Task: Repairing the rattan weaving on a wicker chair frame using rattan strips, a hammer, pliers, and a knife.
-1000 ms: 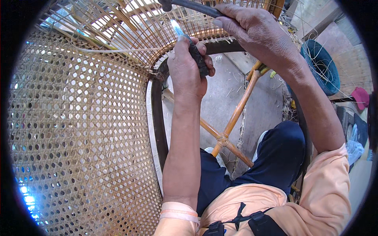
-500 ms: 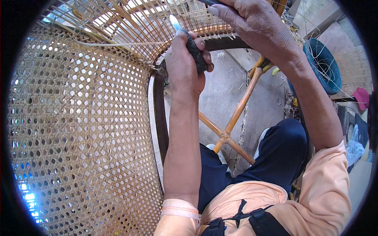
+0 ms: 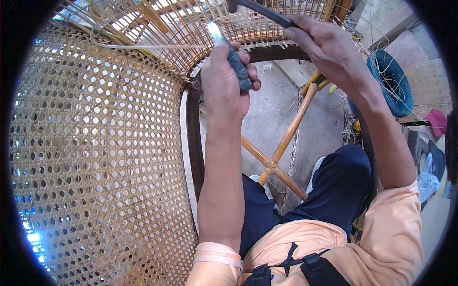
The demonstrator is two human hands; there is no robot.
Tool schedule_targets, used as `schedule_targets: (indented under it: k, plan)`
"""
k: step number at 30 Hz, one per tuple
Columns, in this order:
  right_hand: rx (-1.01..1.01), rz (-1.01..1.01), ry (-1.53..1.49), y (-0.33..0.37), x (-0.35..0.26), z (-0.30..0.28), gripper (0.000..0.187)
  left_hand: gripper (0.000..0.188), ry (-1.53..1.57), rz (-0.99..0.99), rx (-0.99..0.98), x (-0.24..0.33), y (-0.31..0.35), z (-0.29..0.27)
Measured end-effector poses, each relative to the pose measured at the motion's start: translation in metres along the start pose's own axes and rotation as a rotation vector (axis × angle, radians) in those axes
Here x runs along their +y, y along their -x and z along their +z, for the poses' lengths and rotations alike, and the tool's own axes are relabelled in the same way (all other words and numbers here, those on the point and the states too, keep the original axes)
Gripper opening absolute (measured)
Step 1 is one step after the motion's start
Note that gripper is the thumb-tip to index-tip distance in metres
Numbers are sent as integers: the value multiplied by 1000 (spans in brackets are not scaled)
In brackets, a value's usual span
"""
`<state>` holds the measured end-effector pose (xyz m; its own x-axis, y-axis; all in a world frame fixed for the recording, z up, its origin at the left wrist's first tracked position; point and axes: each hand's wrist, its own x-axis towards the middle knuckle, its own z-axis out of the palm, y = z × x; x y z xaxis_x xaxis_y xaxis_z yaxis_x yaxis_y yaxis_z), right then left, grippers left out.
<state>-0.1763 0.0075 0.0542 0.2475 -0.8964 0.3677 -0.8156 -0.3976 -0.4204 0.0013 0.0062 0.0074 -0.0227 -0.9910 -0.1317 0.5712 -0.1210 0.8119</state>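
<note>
My left hand (image 3: 224, 81) is closed around the dark handle of a chisel-like tool (image 3: 237, 70), whose shiny blade tip (image 3: 213, 31) points up at the rim of a rattan chair frame (image 3: 192, 124). My right hand (image 3: 324, 47) grips the dark handle of a hammer (image 3: 262, 10), held above and to the right of the tool; the hammer head sits at the top edge of the view. A woven cane panel (image 3: 95, 157) fills the left side. Thin upright cane strands (image 3: 181, 28) run along the top by the blade.
Bamboo cross braces (image 3: 279, 157) meet in a bound joint below the hands, over a dusty concrete floor (image 3: 267, 109). A dark teal round basket (image 3: 389, 81) stands at the right, with a pink object (image 3: 436, 121) beyond it. My knees in dark trousers (image 3: 334, 190) are underneath.
The hammer in my right hand has swung down and back up beside the tool. My left hand with the tool has stayed against the chair rim, shifting only slightly.
</note>
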Motion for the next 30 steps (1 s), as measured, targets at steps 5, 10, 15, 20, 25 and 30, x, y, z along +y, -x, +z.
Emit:
schedule_targets:
  k: [5,10,15,20,25,30]
  plan:
    - [29,-623,-171,45,77,65,22,25,11,263,109,24,9,-15]
    - [-834,12,183,59,38,153,24,27,-159,264,95,17,4,-19]
    - [-847,133,213,102,81,274,27,27,-702,236,144,-5,-1,-13]
    - [-847,267,194,119,53,266,23,28,-878,303,179,-3,4,-16]
    - [-473,122,-188,44,82,257,33,27,-1061,548,105,-6,-2,-6]
    - [-503,529,-1685,7,-19,127,58,28,-852,619,140,4,-2,-14]
